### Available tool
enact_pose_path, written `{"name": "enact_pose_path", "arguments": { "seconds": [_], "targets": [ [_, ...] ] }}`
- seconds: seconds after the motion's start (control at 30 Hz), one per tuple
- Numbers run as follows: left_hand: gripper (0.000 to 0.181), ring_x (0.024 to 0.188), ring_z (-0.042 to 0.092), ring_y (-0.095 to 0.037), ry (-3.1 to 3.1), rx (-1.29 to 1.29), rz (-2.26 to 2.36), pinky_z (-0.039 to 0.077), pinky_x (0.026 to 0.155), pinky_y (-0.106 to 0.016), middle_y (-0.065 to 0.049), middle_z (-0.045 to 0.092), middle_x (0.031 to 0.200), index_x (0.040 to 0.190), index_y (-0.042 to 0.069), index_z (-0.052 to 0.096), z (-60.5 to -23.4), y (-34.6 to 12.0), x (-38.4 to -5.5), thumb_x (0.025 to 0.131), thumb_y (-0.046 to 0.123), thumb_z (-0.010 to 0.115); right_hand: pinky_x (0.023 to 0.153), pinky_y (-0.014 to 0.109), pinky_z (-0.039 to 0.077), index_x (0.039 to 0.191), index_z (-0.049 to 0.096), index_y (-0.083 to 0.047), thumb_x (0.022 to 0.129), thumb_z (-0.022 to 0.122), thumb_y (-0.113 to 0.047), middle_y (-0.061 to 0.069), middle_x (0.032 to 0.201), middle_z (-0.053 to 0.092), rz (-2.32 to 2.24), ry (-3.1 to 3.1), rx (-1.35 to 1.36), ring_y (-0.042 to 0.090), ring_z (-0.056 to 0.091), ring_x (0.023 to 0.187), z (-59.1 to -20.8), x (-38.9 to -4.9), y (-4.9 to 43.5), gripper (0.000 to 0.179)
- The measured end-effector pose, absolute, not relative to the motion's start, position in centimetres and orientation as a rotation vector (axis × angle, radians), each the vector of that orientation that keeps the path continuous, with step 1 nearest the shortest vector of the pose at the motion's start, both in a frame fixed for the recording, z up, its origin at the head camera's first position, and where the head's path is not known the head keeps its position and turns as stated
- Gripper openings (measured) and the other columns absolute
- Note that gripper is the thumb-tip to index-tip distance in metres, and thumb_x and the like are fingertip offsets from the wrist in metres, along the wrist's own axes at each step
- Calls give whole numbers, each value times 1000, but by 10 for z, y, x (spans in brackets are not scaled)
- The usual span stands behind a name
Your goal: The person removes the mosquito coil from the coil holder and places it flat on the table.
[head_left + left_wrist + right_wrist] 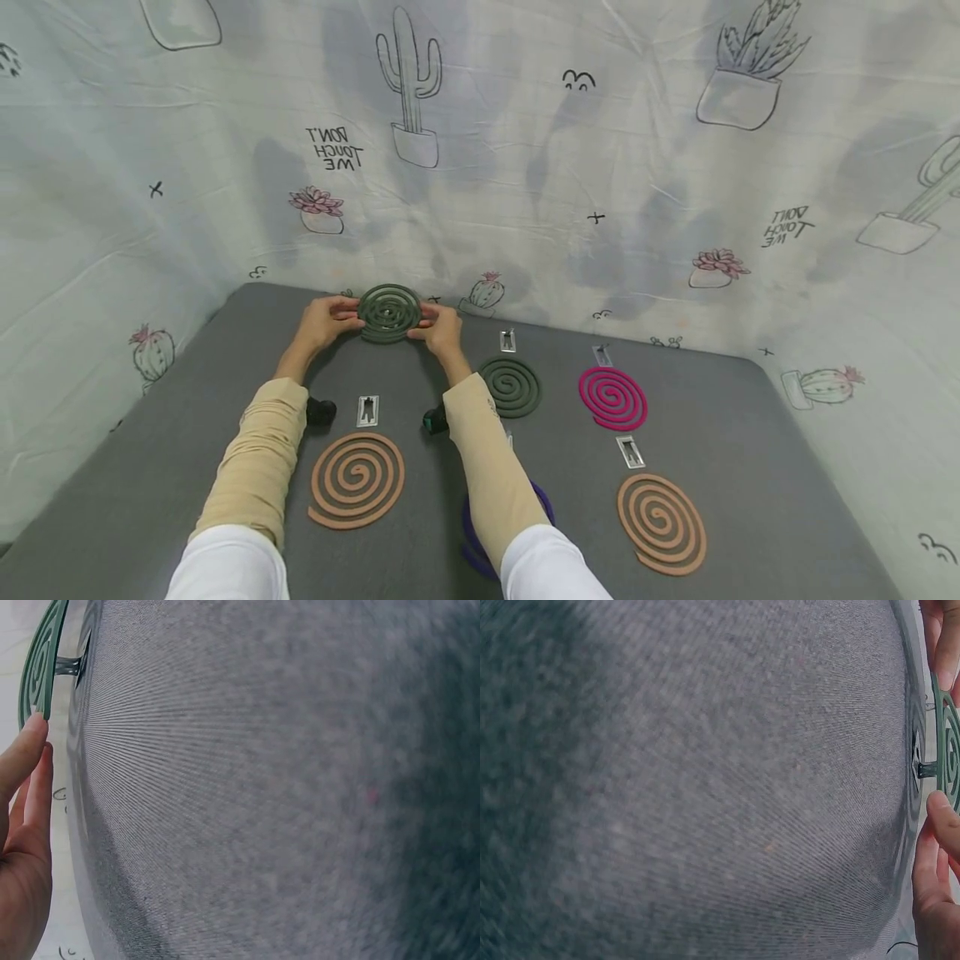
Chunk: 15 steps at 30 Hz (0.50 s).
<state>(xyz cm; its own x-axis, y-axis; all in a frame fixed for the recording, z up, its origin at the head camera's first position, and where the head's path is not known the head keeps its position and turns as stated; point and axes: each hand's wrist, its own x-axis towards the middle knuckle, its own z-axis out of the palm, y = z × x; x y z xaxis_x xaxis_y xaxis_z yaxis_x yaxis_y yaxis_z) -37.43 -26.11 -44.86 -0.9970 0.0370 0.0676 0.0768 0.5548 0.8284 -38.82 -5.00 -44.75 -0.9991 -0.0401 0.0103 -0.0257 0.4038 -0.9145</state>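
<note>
A green mosquito coil (389,307) is held level over the far left of the grey table. My left hand (324,322) pinches its left edge between thumb and fingers, and my right hand (441,327) pinches the right edge. Beneath the coil, a metal stand (69,666) shows in the left wrist view, its upright meeting the coil's underside. The same stand (928,770) appears in the right wrist view, between the green coil (951,754) and the table. Fingers of the left hand (943,645) also enter that view at the top.
Right of the hands lie a dark green coil (510,387) and a pink coil (612,398). Nearer are two tan coils (357,481) and a purple coil (474,542), partly hidden by my right forearm. Flat metal stands (367,411) lie beside them. A printed curtain (510,167) hangs behind the table.
</note>
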Motion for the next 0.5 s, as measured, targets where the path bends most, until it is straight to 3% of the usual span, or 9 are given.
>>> {"name": "enact_pose_path", "arguments": {
  "seconds": [0.5],
  "targets": [
    [49,116,56,-39,-2727,-93,-1484,50,94,-47,-28,56,127,132,-7,51,-448,-263,-374,89,11,67,75,27,58,123,63,-5,72,79,0,12,118,66,-1690,2629,-127,23,68,96,-441,-389,-46,54]
  ]
}}
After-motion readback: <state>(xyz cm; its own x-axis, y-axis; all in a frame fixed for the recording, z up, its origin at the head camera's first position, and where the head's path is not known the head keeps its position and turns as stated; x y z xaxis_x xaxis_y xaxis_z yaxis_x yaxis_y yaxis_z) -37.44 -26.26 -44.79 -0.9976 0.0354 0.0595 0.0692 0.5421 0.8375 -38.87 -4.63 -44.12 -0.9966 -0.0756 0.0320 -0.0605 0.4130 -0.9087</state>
